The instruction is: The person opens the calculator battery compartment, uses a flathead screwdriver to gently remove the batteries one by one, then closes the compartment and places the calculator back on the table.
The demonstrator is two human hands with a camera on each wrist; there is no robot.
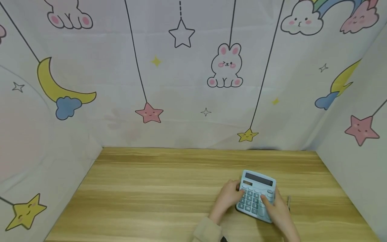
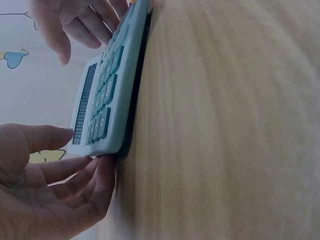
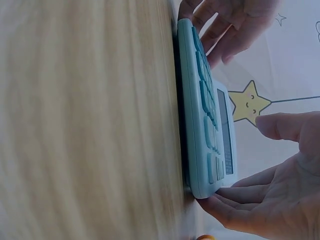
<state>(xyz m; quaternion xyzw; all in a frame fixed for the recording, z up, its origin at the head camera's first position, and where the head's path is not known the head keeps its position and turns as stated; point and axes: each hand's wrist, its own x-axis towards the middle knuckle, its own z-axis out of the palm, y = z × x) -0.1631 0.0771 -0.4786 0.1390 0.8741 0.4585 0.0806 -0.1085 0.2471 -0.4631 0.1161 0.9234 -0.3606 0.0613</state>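
Observation:
A light blue calculator (image 1: 256, 196) lies on the wooden table, keys and display facing up and its body turned slightly. My left hand (image 1: 228, 196) holds its left edge, with the fingers curled against the side and the thumb over the rim by the keys. On the opposite edge, my right hand (image 1: 279, 210) has its fingertips against the side, while its thumb is raised over the right-hand keys. Both wrist views show the calculator (image 2: 112, 95) edge-on, its dark underside close to the wood. In the right wrist view, the right thumb (image 3: 277, 125) stands apart from the keys.
A thin object (image 1: 289, 203), too small to identify, lies right of my right hand. The wood-grain table (image 1: 151, 195) extends widely to the left. A white cloth backdrop (image 1: 187, 84) with stars, moons and bunnies rises behind and along both sides.

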